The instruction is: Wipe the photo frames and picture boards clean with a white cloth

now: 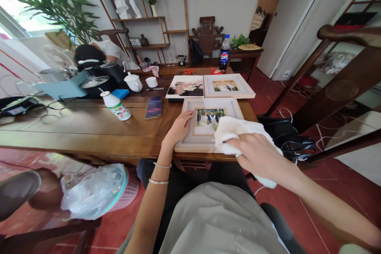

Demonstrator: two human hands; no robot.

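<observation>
A framed wedding photo (205,107) in a pale wooden frame lies flat at the near edge of the wooden table (89,127). My left hand (178,127) rests flat on its left side, fingers stretched onto the mat. My right hand (253,152) presses a white cloth (235,129) onto the frame's lower right corner, fingers bent over the cloth. Two more pictures lie behind it: an unframed photo print (185,86) and a second framed photo (229,85).
On the table stand a small white bottle (116,107), a phone (154,107), a white teapot (133,82), a cup (151,82), pots and scissors (189,71). A cola bottle (224,52) stands behind. A bagged pink basket (98,190) sits on the floor at left. Another person leans at the far left.
</observation>
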